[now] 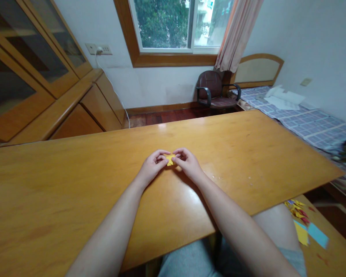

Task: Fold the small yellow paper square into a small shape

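Note:
A small piece of folded yellow paper (170, 160) is held just over the wooden table (75, 192), between both hands. My left hand (155, 164) pinches its left side with thumb and fingers. On the right side, my right hand (188, 162) grips it the same way, with the thumb in front. The fingers cover part of the paper, so its full shape cannot be made out.
Tiny white bits (216, 177) lie on the table to the right. On a lower wooden surface (328, 238) at bottom right are yellow paper (302, 234), blue paper (318, 235) and a pile of folded pieces (296, 211). Beyond the table stands a chair (212, 86).

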`<state>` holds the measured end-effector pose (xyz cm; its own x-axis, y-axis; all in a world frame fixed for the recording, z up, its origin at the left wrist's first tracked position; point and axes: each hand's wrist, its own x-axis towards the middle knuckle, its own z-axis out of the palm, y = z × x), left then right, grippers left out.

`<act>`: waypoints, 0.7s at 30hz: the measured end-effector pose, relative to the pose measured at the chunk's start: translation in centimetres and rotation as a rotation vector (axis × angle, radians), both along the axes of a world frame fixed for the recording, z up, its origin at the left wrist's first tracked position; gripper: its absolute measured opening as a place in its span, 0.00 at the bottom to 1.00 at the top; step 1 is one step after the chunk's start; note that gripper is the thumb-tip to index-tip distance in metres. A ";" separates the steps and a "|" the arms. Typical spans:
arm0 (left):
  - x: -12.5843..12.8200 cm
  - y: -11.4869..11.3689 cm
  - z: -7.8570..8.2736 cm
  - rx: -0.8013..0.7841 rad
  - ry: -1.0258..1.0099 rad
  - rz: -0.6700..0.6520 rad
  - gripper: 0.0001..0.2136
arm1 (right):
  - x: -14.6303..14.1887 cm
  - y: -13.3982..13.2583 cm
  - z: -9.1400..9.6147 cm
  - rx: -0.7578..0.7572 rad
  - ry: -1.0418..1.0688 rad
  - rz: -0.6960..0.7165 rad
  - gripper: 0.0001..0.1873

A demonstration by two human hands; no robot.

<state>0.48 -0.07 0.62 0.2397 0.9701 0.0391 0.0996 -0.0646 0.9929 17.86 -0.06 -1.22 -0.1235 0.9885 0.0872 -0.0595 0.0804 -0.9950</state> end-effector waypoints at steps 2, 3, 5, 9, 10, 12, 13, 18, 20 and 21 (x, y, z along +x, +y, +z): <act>0.0 0.0 0.0 0.000 0.004 -0.001 0.14 | 0.0 0.0 -0.1 0.007 0.006 0.001 0.12; 0.0 0.0 0.0 -0.001 0.006 0.001 0.14 | 0.0 0.1 -0.2 0.012 0.006 0.000 0.12; 0.1 0.0 0.0 -0.004 0.011 0.008 0.14 | 0.0 0.1 -0.2 0.020 0.000 0.001 0.12; 0.2 -0.1 0.0 -0.029 0.009 0.014 0.15 | 0.1 0.0 -0.1 0.022 -0.013 0.004 0.12; 0.2 0.0 -0.1 -0.036 0.010 0.013 0.16 | 0.1 0.0 -0.1 0.022 -0.015 0.003 0.11; 0.2 0.0 -0.2 -0.039 0.018 0.012 0.16 | 0.0 -0.1 -0.1 0.023 -0.015 0.002 0.11; 0.2 0.0 -0.3 -0.038 0.027 0.016 0.16 | 0.0 -0.1 -0.1 0.022 -0.016 0.002 0.11; 0.1 0.2 -0.5 -0.037 0.017 0.025 0.16 | 0.0 -0.1 0.2 0.020 -0.021 0.009 0.12; 0.0 0.2 -0.6 -0.037 -0.003 0.039 0.17 | -0.1 -0.2 0.3 0.009 -0.003 0.018 0.14; 0.0 0.3 -0.7 -0.037 -0.013 0.046 0.17 | -0.1 -0.2 0.4 0.001 0.007 0.020 0.14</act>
<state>0.48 0.22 -0.07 0.1941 0.9810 0.0061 0.0885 -0.0237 0.9958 17.75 -0.25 -0.82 -0.1429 0.9857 0.0895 -0.0680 0.0805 -0.9944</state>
